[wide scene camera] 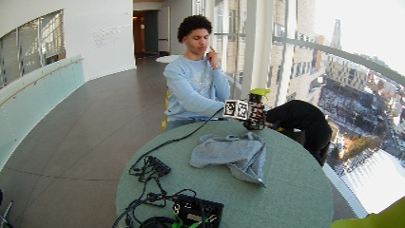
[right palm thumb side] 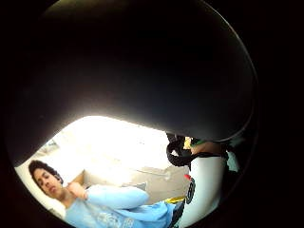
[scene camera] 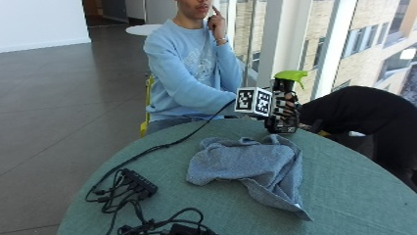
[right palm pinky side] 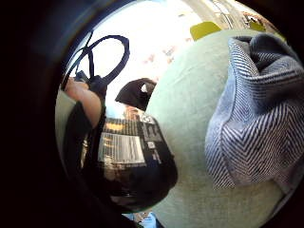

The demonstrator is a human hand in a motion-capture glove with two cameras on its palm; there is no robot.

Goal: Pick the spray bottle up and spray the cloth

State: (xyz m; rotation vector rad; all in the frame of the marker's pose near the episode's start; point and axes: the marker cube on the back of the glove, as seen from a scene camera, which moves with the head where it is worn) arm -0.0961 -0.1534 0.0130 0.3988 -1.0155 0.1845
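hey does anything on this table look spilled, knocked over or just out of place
Nothing looks spilled or damaged. The gray cloth lies rumpled in a heap on the green table, not spread flat. The gloved hand grips the spray bottle upright, just behind the cloth. Cables sprawl loosely near the table's edge.

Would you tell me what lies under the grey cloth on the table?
The grey cloth lies crumpled on the green table; only tabletop shows around its edges. Anything beneath its folds is covered and cannot be seen.
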